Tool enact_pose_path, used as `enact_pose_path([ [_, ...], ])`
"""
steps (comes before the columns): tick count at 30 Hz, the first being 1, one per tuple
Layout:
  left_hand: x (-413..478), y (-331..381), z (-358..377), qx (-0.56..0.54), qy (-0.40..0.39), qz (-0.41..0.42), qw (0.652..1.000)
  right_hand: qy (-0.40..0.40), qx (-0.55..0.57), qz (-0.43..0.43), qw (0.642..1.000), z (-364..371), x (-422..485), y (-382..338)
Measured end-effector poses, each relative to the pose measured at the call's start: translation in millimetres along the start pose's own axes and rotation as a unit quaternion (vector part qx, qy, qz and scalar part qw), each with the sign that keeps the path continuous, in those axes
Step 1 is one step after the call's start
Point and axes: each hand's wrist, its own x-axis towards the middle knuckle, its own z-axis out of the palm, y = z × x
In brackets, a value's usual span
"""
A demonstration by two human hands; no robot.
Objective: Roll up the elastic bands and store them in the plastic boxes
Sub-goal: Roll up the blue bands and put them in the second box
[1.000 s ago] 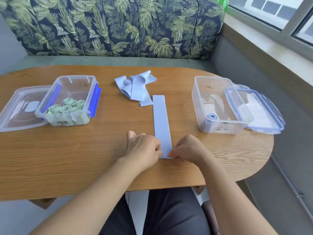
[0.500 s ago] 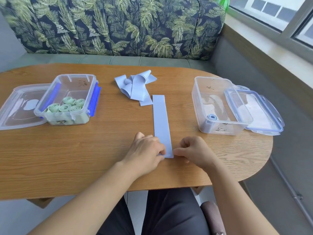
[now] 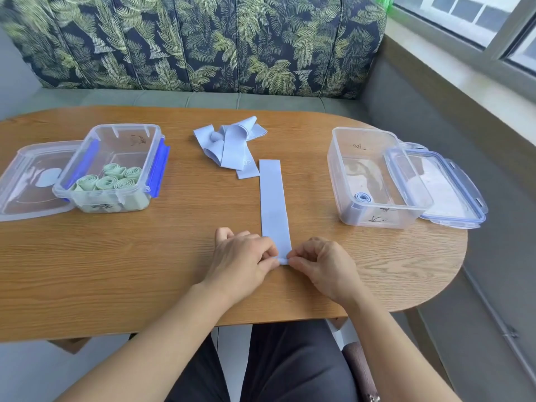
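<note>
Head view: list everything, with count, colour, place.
table: one, wooden, foreground.
left box: one, clear, table left.
green rolls: five, green, in left box.
right box: one, clear, table right.
blue roll: one, blue, in right box.
left lid: one, clear, beside left box.
right lid: one, clear, beside right box.
flat band: one, blue, table centre.
loose bands: heap, blue, far centre.
cushion: one, leaf-patterned, behind table.
left hand: one, pinching flat band's end.
right hand: one, likewise.

A wooden table (image 3: 116, 271) with a rounded end lies under the left hand (image 3: 243, 262) and the right hand (image 3: 324, 268). Beyond both runs a bench with a grey-green seat cushion (image 3: 188, 98) and a palm-leaf backrest (image 3: 203, 44). Out past the right hand, a pale sill (image 3: 464, 79) sits below a daylit window (image 3: 464, 13). Pale floor (image 3: 29, 372) shows nearer than the left hand.
</note>
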Motion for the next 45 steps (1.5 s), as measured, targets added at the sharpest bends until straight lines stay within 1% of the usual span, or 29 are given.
enact_pose_path([
  [2, -2, -1, 3, 0.017, 0.035, 0.027, 0.999, -0.006, 0.0, 0.008, 1.0, 0, 3, 1],
  [5, -3, -5, 9, 0.055, 0.062, 0.056, 0.995, -0.017, 0.033, 0.037, 0.999, 0, 6, 0],
  [10, -1, -2, 13, 0.101, 0.072, 0.057, 0.991, -0.023, 0.085, 0.097, 0.991, -2, 15, -5],
  [15, 2, -2, 15, 0.116, 0.076, 0.041, 0.989, -0.004, 0.067, 0.12, 0.99, -1, 23, -8],
  [19, 3, -1, 17, 0.122, 0.09, 0.043, 0.987, 0.005, 0.038, 0.123, 0.992, -1, 25, -6],
  [23, -3, -7, 19, 0.1, 0.087, 0.059, 0.989, 0.001, 0.023, 0.128, 0.992, -2, 26, -9],
  [26, -3, -10, 19, 0.104, 0.096, 0.067, 0.988, -0.002, 0.014, 0.134, 0.991, -4, 25, -13],
  [29, 2, -8, 16, 0.106, 0.114, 0.059, 0.986, 0.025, 0.031, 0.13, 0.991, -2, 19, -12],
  [31, 5, -8, 16, 0.101, 0.111, 0.063, 0.987, 0.051, 0.071, 0.123, 0.988, 1, 13, -10],
  [33, 7, -11, 15, 0.094, 0.106, 0.073, 0.987, 0.06, 0.09, 0.114, 0.988, 4, 5, -10],
  [37, 13, -17, 13, 0.062, 0.073, 0.078, 0.992, 0.067, 0.053, 0.115, 0.99, 7, 0, -15],
  [39, 13, -16, 10, 0.055, 0.053, 0.059, 0.995, 0.071, 0.043, 0.135, 0.987, 7, 4, -19],
  [40, 12, -14, 9, 0.046, 0.04, 0.037, 0.997, 0.069, 0.04, 0.144, 0.986, 7, 6, -21],
  [42, 8, -6, 8, -0.006, 0.032, -0.05, 0.998, 0.062, 0.03, 0.159, 0.985, 7, 10, -23],
  [45, 9, 4, 9, -0.113, 0.058, -0.2, 0.971, 0.063, 0.018, 0.177, 0.982, 7, 15, -27],
])
